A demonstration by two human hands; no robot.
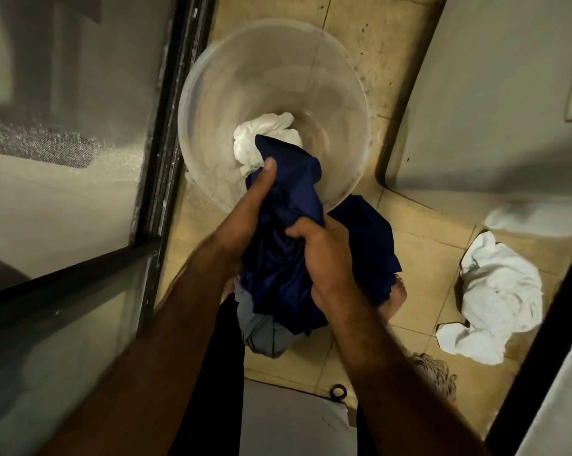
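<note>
On the tiled floor (409, 225) sits a clear tub (192, 93) holding a white cloth (261, 139). The left hand (255, 199) and right hand (324, 258) both grip a blue cloth (278, 258) over its near edge; next, probably drop it in

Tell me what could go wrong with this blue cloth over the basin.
1. The blue cloth, gripped by the left hand and right hand, lies against the white cloth in the basin; if it is wet, dye might transfer.
2. Part of it hangs outside the rim and may drag on the stained floor.
3. The crumpled white rag underfoot could cause a trip.
</note>
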